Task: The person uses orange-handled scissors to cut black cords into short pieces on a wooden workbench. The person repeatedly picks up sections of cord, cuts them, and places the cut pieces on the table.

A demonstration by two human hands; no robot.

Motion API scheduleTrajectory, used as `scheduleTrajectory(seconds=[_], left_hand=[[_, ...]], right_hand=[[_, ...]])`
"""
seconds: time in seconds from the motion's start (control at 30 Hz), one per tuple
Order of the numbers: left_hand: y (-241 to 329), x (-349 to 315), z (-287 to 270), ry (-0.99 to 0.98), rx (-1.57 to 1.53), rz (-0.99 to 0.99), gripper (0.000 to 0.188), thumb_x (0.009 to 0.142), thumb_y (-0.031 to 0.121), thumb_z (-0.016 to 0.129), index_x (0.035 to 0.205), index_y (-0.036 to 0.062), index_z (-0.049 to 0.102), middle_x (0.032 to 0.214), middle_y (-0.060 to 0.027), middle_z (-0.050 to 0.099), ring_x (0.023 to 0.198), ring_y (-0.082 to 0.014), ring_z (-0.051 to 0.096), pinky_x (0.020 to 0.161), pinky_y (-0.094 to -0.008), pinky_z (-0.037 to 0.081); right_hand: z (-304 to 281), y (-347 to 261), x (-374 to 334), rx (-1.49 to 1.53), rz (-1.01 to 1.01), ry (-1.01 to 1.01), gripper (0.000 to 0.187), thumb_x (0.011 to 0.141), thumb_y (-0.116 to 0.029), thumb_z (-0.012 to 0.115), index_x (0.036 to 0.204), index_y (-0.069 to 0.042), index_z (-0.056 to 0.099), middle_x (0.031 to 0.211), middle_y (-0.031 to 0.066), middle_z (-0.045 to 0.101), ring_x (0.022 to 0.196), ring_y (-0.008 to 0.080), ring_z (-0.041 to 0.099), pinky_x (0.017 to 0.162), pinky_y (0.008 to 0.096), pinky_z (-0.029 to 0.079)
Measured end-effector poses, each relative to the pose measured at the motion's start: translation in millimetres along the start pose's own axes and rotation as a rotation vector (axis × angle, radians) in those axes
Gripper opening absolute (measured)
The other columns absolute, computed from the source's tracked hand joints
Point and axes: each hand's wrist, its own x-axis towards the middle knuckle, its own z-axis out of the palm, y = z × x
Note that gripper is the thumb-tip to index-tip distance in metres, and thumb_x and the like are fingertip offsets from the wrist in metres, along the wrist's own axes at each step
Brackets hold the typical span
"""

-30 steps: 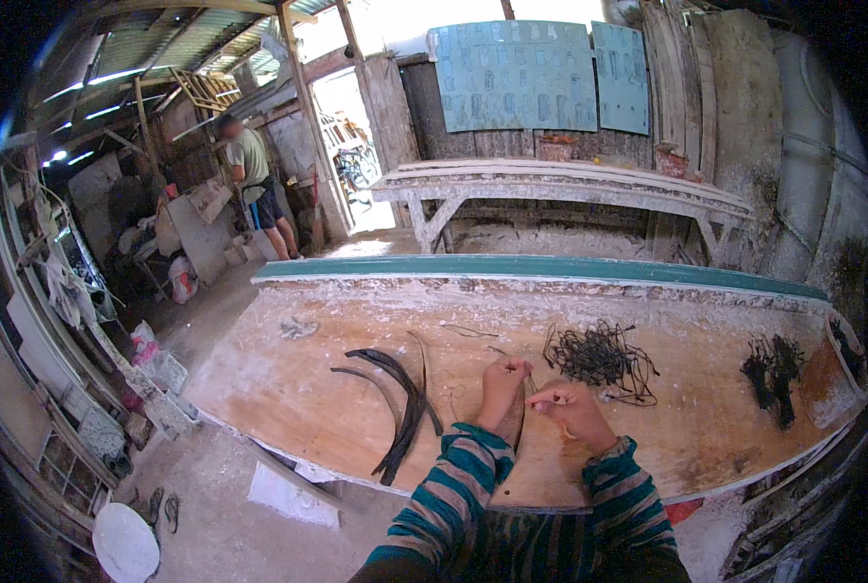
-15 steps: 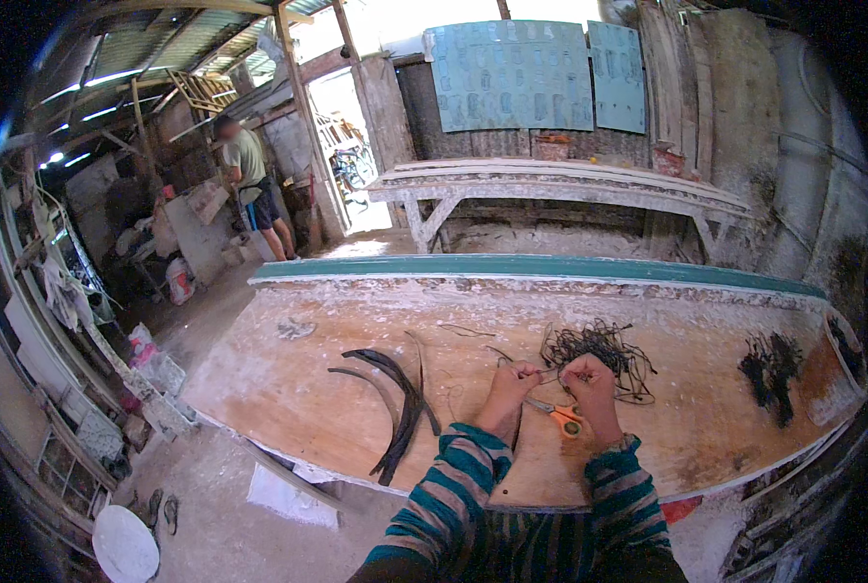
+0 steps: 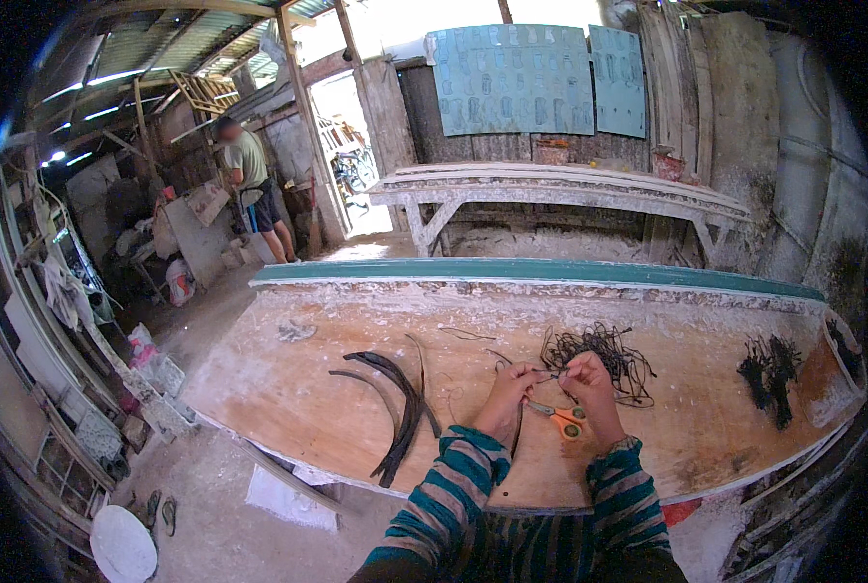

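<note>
My left hand [image 3: 511,392] and my right hand [image 3: 592,382] meet over the wooden table, fingertips pinched close together. A thin dark strip runs between them, its far part hidden by the fingers. Orange-handled scissors [image 3: 567,421] lie on the table just below my hands, blades toward the left hand. Behind my right hand spreads a tangled heap of black knotted cords [image 3: 619,361]. Left of my left hand lies a bunch of long, curved black rubber-like strips [image 3: 410,418]. A smaller dark bundle [image 3: 772,374] rests farther right.
The worn tabletop [image 3: 259,369] has a raised green rail [image 3: 531,272] along its far edge. A container on its side [image 3: 831,384] sits at the right end. Beyond stands a whitened bench [image 3: 560,185]. Another person [image 3: 249,185] stands at the back left. A white round lid-like thing [image 3: 123,544] is on the floor.
My right hand has turned slightly and its fingers have lifted a little, still pinched near the left. The left hand stays almost in place. The scissors and the heaps have not moved.
</note>
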Motion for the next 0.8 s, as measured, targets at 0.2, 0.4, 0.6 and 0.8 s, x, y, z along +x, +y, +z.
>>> scheduleTrajectory(seconds=[0.2, 0.4, 0.6, 0.8], left_hand=[[4.8, -3.1, 3.2, -0.019, 0.051, 0.042, 0.009, 0.081, 0.017, 0.061, 0.08, 0.0079, 0.061, 0.059, 0.0054, 0.047, 0.049, -0.0031, 0.042, 0.043, -0.0177, 0.031], [9.9, -7.3, 6.0, -0.005, 0.071, 0.034, 0.01, 0.081, 0.017, 0.061, 0.083, 0.0072, 0.061, 0.061, 0.0052, 0.048, 0.051, -0.0034, 0.043, 0.045, -0.0178, 0.031], [5.0, -3.6, 3.6, 0.006, 0.053, 0.045, 0.011, 0.081, 0.017, 0.061, 0.084, 0.0065, 0.061, 0.061, 0.0045, 0.049, 0.051, -0.004, 0.043, 0.045, -0.0181, 0.032], [-2.5, 0.9, 0.8, 0.019, 0.02, 0.077, 0.011, 0.081, 0.016, 0.059, 0.083, 0.0054, 0.061, 0.061, 0.0034, 0.05, 0.051, -0.0049, 0.044, 0.045, -0.0189, 0.033]], right_hand=[[-0.3, -2.3, -0.3, 0.046, 0.03, -0.006, 0.026, 0.072, 0.004, 0.061, 0.091, -0.008, 0.049, 0.075, -0.0029, 0.049, 0.069, 0.0065, 0.049, 0.062, 0.02, 0.04], [1.9, -11.5, -2.1, 0.153, 0.068, -0.001, 0.015, 0.075, 0.002, 0.058, 0.085, -0.007, 0.051, 0.076, -0.0019, 0.051, 0.071, 0.0075, 0.051, 0.065, 0.0203, 0.041], [2.0, -19.4, -6.6, 0.292, 0.143, -0.019, 0.004, 0.08, 0.0, 0.058, 0.083, -0.004, 0.057, 0.08, 0.0016, 0.058, 0.077, 0.0097, 0.056, 0.072, 0.0221, 0.044], [2.9, -14.4, -5.4, 0.125, 0.113, -0.056, 0.003, 0.08, -0.002, 0.06, 0.083, -0.003, 0.059, 0.078, 0.0005, 0.059, 0.073, 0.0085, 0.055, 0.069, 0.0215, 0.043]])
